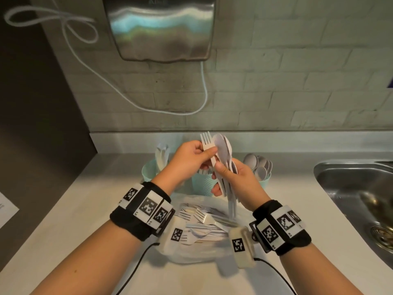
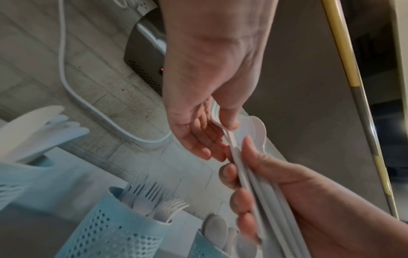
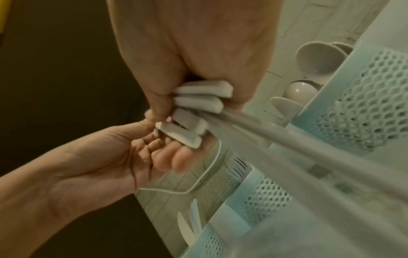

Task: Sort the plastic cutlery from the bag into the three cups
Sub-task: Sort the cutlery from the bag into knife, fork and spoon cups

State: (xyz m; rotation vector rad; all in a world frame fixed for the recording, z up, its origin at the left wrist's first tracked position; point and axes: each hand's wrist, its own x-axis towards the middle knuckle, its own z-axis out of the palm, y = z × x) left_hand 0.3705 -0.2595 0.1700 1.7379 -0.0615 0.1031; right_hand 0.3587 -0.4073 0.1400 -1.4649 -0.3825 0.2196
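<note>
Both hands are raised over three teal perforated cups. My right hand (image 1: pixel 219 173) grips a bundle of white spoons (image 1: pixel 223 150) by the handles, bowls up; the handle ends (image 3: pixel 198 97) stick out of its fist. My left hand (image 1: pixel 207 153) pinches a white fork (image 1: pixel 205 141) at the neck, still against that bundle. The left cup (image 1: pixel 148 171) holds knives, the middle cup (image 2: pixel 123 227) forks, the right cup (image 1: pixel 264 179) spoons. Below the wrists, the clear bag (image 1: pixel 202 233) lies on the counter with several forks and other cutlery in it.
A steel sink (image 1: pixel 350 188) is set into the counter at the right. On the brick wall above hangs a metal hand dryer (image 1: pixel 161 28) with a white cable (image 1: pixel 85 67) looping down. A paper sheet (image 1: pixel 6 209) lies at the left edge.
</note>
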